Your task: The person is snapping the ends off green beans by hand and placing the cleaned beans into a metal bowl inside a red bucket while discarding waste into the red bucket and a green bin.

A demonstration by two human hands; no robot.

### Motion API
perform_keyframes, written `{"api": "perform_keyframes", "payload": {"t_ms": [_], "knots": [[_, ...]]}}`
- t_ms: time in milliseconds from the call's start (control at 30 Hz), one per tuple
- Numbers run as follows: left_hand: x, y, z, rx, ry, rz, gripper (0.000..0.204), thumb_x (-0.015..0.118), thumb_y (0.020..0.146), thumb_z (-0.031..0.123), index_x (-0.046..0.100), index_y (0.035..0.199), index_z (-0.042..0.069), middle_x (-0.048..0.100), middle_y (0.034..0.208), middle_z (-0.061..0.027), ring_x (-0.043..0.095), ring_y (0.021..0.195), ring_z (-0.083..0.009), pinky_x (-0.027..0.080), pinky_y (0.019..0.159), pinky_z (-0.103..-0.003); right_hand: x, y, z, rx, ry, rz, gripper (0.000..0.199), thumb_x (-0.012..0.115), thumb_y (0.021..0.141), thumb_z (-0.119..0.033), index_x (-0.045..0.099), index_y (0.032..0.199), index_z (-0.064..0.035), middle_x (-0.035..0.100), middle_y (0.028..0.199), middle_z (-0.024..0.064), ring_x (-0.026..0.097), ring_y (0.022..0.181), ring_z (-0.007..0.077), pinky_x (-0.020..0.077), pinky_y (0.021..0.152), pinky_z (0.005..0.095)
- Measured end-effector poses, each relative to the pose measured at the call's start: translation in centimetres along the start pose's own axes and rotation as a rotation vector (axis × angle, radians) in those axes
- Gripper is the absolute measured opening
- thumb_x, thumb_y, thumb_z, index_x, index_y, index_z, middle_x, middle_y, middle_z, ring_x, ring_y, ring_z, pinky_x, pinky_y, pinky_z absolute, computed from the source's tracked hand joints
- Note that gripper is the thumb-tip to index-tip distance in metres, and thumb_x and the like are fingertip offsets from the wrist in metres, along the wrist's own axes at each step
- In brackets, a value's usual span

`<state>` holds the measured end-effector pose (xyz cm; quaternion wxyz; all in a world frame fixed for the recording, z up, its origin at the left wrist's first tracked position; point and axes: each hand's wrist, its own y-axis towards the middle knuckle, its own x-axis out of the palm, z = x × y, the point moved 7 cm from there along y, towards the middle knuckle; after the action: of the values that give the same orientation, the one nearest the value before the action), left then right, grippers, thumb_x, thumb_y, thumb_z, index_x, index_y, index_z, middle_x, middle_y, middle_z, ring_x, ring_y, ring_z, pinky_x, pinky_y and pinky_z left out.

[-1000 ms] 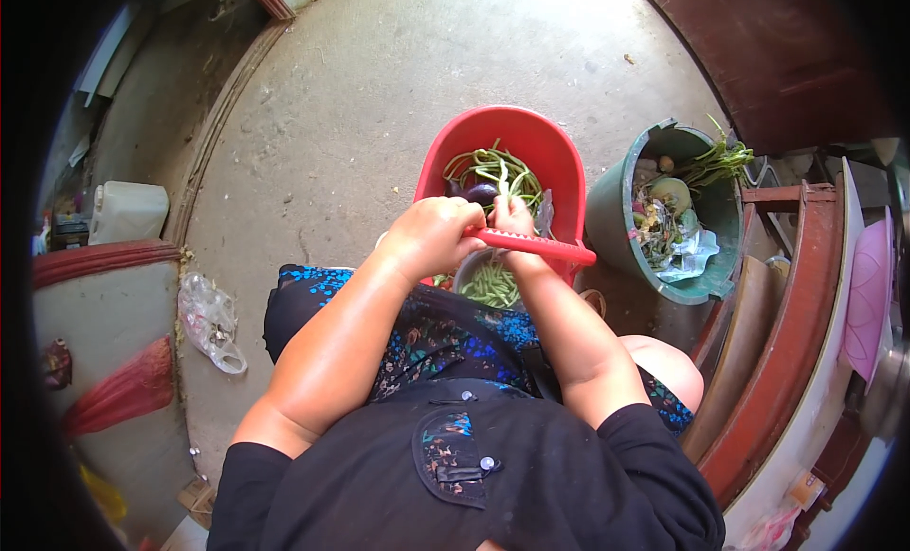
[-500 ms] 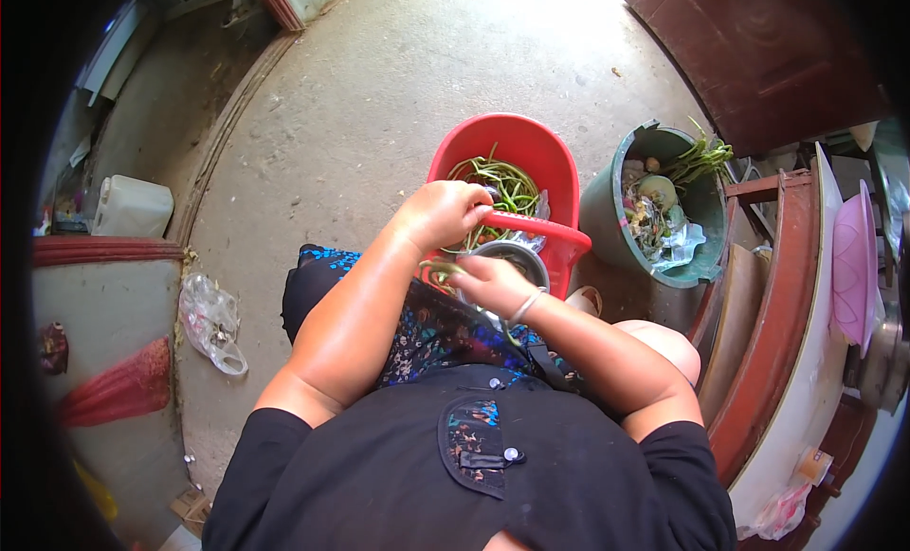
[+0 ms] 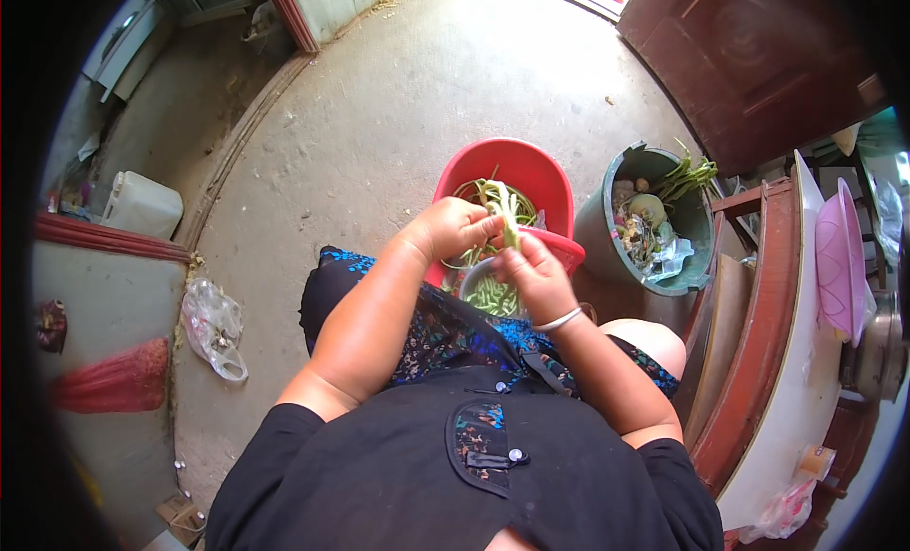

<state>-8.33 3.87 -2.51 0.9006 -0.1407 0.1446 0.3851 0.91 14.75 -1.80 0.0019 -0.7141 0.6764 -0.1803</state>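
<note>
Now both hands, left hand and right hand, fingers pinched on one long green bean pod above the red plastic basin.

Between the left grip and right grip, the bean looks waxy and smooth, pale green. Just beyond the grips, the basin is glossy red plastic. Below the right grip, a small bowl looks like dull metal, and a smooth metal bangle shines on that wrist. To the right of the grips, the bucket is matt grey-green plastic, scuffed. The floor beyond is rough, dusty concrete. Far right, the bench is reddish varnished wood. Left of the grips lies a crinkled clear plastic bag. The lap cloth is soft printed fabric.
</note>
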Motion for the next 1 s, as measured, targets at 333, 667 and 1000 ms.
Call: {"api": "perform_keyframes", "payload": {"t_ms": [333, 667, 1000], "knots": [[-0.3, -0.9, 2.2, 0.098, 0.228, 0.161, 0.030, 0.063, 0.085, 0.030, 0.067, 0.085, 0.001, 0.064, 0.067, -0.0112, 0.061, 0.063, -0.0133, 0.049, 0.060, -0.030, 2.8, 1.9, 3.6, -0.106, -0.335, -0.085, 0.030, 0.052, 0.092, -0.013, 0.053, 0.119, -0.0005, 0.065, 0.101, 0.0121, 0.062, 0.093, 0.0176, 0.0481, 0.083, 0.0314], [-3.4, -1.9, 2.3, 0.051, 0.086, 0.243, 0.024, 0.062, 0.088, 0.025, 0.067, 0.095, 0.003, 0.067, 0.073, -0.0103, 0.062, 0.063, -0.0173, 0.050, 0.061, -0.031, -1.1, 2.7, -1.0, -0.200, -0.306, 0.016, 0.022, 0.057, 0.089, -0.006, 0.060, 0.111, -0.0009, 0.063, 0.099, 0.0044, 0.058, 0.090, 0.0092, 0.0484, 0.079, 0.0241], [-4.7, -2.2, 6.0, 0.021, 0.309, 0.148, 0.032, 0.063, 0.088, 0.031, 0.069, 0.094, 0.000, 0.066, 0.071, -0.0058, 0.056, 0.065, -0.0089, 0.047, 0.060, -0.028, -2.1, 1.8, -5.9, -0.719, -1.106, 0.220, 0.015, 0.066, 0.080, -0.011, 0.067, 0.094, -0.0064, 0.063, 0.102, 0.0110, 0.057, 0.098, 0.0243, 0.0460, 0.086, 0.0352]]}}
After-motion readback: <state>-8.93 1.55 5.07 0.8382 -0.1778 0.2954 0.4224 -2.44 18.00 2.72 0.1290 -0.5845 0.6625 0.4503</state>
